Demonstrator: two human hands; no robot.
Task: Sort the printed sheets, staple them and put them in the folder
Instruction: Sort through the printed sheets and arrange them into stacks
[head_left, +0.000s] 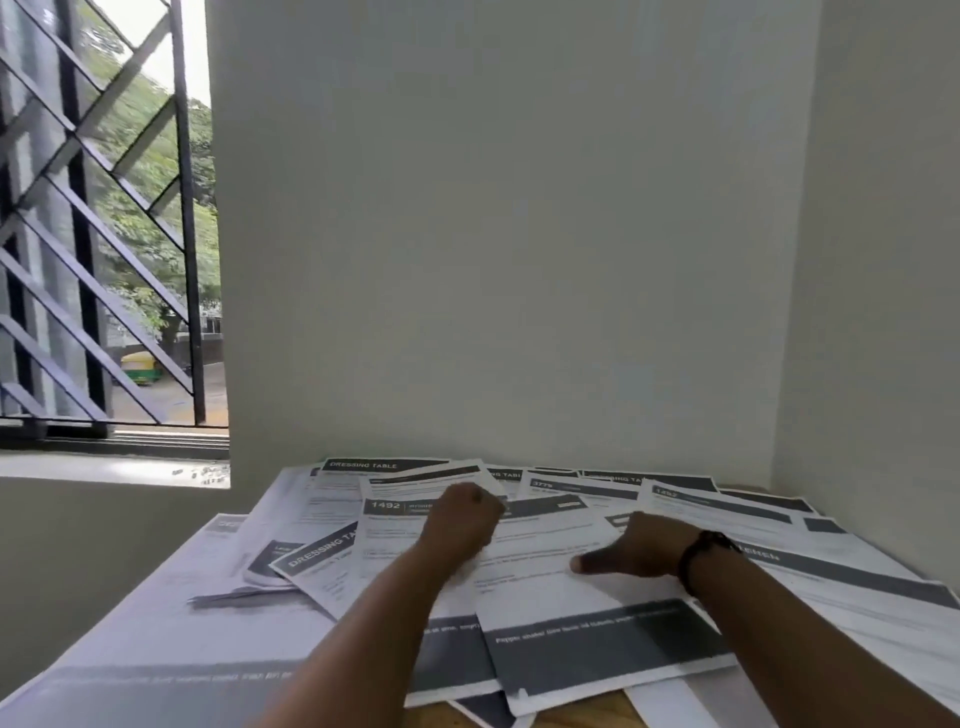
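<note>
Nearest to us, a strip of bare wooden table (587, 714) shows under the loose printed sheets (857, 587) that cover nearly all of its top, overlapping at many angles right back to the wall (493, 234). Our two forearms reach forward over them. Our right hand (631, 551), with a dark band (698, 556) at the wrist, lies palm down on the top sheet (566, 587), the one with a wide dark bar along its near edge; the thumb (589, 564) points left, flat on the paper, and the other fingers are hidden behind the hand, so we cannot tell how they lie. A little farther on, our left hand (462, 519) has its fingers curled into a fist; whether they pinch a sheet we cannot tell from this angle. Beside it lies a page numbered 1492 (387, 525), and beyond that one headed DRESSING TABLE (363, 466). Far left, a barred window (104, 234) shows trees.
</note>
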